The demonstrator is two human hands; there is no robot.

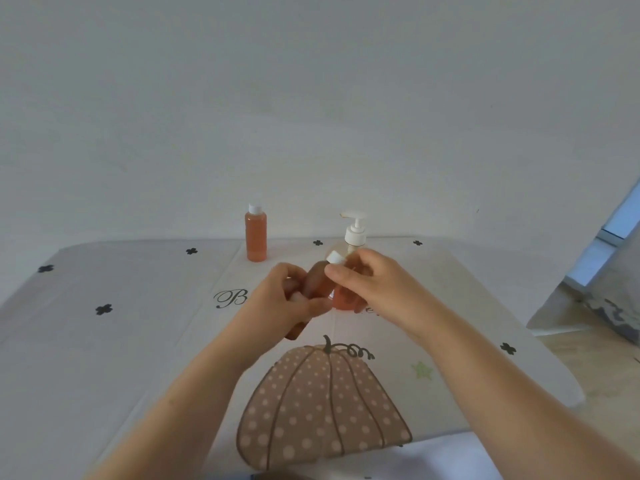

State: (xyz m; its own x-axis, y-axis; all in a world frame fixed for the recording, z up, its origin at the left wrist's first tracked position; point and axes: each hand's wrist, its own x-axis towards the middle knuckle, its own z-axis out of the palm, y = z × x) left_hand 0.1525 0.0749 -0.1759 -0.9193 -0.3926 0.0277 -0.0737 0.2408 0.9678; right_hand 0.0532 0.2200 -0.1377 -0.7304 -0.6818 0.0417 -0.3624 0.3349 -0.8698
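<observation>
The pumpkin print (322,407) on the tablecloth (138,323) lies just under your forearms. Above it, your left hand (280,306) grips the small bottle (317,280) of orange liquid, tilted and clear of the table, while your right hand (367,282) pinches its white cap (335,258). Expect it light, smooth, probably squeezable plastic — hold the body firmly without crushing it, and twist only at the cap. Count: two capped bottles — this one and the second bottle (256,237) standing at the back — plus one pump bottle (355,230) behind your right hand.
</observation>
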